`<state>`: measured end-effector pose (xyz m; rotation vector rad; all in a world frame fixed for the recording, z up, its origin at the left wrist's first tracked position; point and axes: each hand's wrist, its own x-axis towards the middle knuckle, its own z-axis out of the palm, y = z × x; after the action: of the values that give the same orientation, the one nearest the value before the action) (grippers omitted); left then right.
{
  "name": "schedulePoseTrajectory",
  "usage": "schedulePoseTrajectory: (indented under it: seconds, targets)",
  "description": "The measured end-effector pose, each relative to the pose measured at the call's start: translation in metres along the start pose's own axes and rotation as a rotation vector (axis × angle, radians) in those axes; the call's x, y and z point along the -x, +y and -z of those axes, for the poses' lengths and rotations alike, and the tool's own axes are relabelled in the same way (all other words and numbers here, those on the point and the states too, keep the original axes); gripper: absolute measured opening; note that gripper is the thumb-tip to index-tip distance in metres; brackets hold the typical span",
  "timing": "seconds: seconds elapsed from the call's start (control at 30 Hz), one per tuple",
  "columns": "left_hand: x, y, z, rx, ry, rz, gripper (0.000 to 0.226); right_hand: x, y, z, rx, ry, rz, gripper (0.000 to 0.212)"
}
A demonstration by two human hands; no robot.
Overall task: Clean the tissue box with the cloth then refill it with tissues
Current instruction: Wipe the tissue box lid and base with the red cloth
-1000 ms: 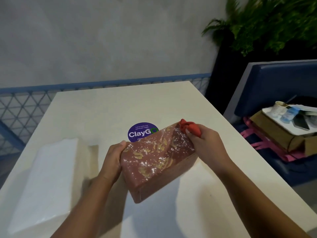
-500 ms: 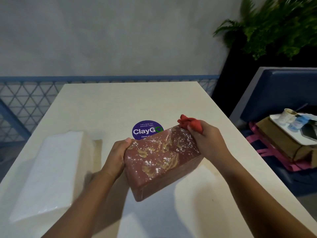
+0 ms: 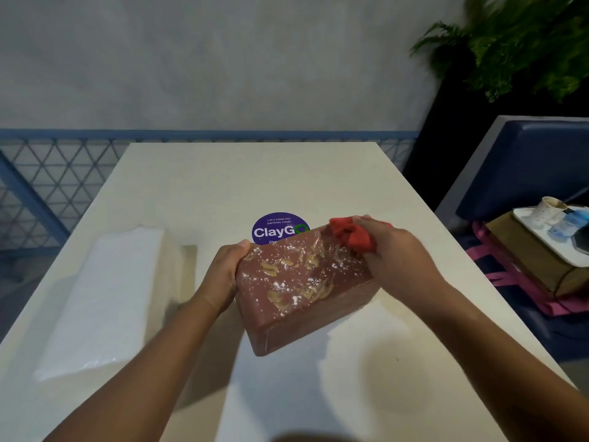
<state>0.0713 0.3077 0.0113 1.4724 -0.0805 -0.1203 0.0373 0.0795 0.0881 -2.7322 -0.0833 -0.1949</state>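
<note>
Head cam: left hand (image 3: 223, 275) grips tissue box (image 3: 302, 288), right hand (image 3: 398, 253) clutches cloth (image 3: 350, 234) at far corner. Hard wipe prob twists box loose imo.

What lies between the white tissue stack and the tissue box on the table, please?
In the head view, the left hand lies there, gripping the left end of the tissue box; between it and the tissue stack is bare table.

Your left hand (image 3: 223, 275) gripped the left end of the brown rectangular tissue box (image 3: 302, 288), speckled white and tan; your right hand (image 3: 398, 253) held a crumpled red cloth (image 3: 352, 232) against its far right corner.
</note>
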Motion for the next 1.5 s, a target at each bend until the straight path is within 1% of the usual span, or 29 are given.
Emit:
schedulePoseTrajectory:
  seconds: [0.07, 0.1, 0.13, 0.17, 0.27, 0.4, 0.5, 0.57, 0.6, 0.67, 0.7, 0.73, 0.83, 0.9, 1.0, 1.1, 1.2, 1.3, 1.37, 1.43, 1.5]
  targets:
    - [0.000, 0.000, 0.000, -0.010, 0.006, -0.004, 0.046, -0.004, 0.006, 0.003, -0.117, 0.063, -0.144, 0.025]
    - [0.000, 0.000, 0.000, -0.007, 0.004, -0.009, 0.046, -0.005, 0.005, 0.002, -0.148, 0.080, -0.194, 0.021]
    - [0.001, 0.000, 0.000, 0.002, 0.002, -0.014, 0.046, -0.006, 0.001, -0.001, -0.142, 0.082, -0.203, 0.020]
    - [0.001, 0.000, -0.001, 0.008, 0.001, -0.021, 0.046, -0.005, -0.003, -0.007, -0.113, 0.079, -0.183, 0.023]
    - [0.001, -0.001, -0.002, 0.002, 0.005, -0.031, 0.046, 0.002, -0.028, -0.019, -0.037, 0.061, -0.065, 0.040]
    - [-0.001, -0.003, 0.000, 0.000, 0.003, -0.011, 0.046, 0.014, -0.047, -0.021, -0.082, 0.040, 0.039, 0.044]
    - [-0.001, -0.003, -0.001, 0.012, -0.003, -0.013, 0.045, 0.024, -0.037, -0.014, -0.086, -0.001, 0.053, 0.047]
    - [-0.002, -0.003, 0.000, 0.021, -0.003, -0.006, 0.045, 0.023, -0.022, -0.010, -0.071, 0.008, -0.004, 0.043]
    - [-0.002, -0.004, 0.000, 0.022, -0.002, -0.005, 0.045, 0.021, -0.013, -0.007, -0.080, 0.034, -0.060, 0.036]
    - [-0.002, -0.005, 0.000, 0.024, -0.006, -0.022, 0.045, 0.014, -0.002, -0.001, -0.214, 0.096, -0.220, 0.024]
    - [-0.002, -0.006, 0.000, 0.026, -0.007, -0.030, 0.046, 0.013, -0.001, 0.000, -0.274, 0.116, -0.278, 0.024]
    - [-0.002, -0.006, 0.000, 0.028, -0.002, -0.034, 0.046, 0.014, -0.003, -0.002, -0.283, 0.125, -0.289, 0.025]
    - [-0.003, -0.007, 0.000, 0.023, 0.015, -0.036, 0.045, 0.021, -0.020, -0.021, -0.140, 0.111, -0.149, 0.035]
    - [-0.004, -0.009, 0.001, 0.010, 0.016, -0.033, 0.045, 0.027, -0.035, -0.030, -0.148, 0.102, -0.100, 0.043]
    - [-0.003, -0.011, 0.002, -0.001, 0.017, -0.022, 0.047, 0.033, -0.048, -0.033, -0.225, 0.097, -0.093, 0.045]
    - [-0.004, -0.011, 0.002, -0.013, 0.044, -0.028, 0.043, 0.039, -0.058, -0.035, -0.308, 0.071, -0.045, 0.047]
    - [-0.004, -0.010, 0.000, -0.003, 0.036, -0.029, 0.044, 0.045, -0.068, -0.036, -0.426, 0.067, -0.025, 0.043]
    - [-0.005, -0.011, 0.002, -0.023, 0.034, -0.036, 0.045, 0.050, -0.076, -0.034, -0.637, 0.045, -0.064, 0.031]
    - [-0.005, -0.012, 0.004, -0.031, 0.001, -0.060, 0.045, 0.051, -0.081, -0.034, -0.792, 0.034, -0.105, 0.025]
    - [-0.003, -0.011, 0.004, -0.016, -0.034, -0.104, 0.045, 0.052, -0.086, -0.035, -0.923, 0.016, -0.128, 0.022]
    - [-0.001, -0.011, 0.005, -0.058, -0.046, -0.169, 0.051, 0.052, -0.090, -0.036, -1.028, -0.014, -0.171, 0.019]
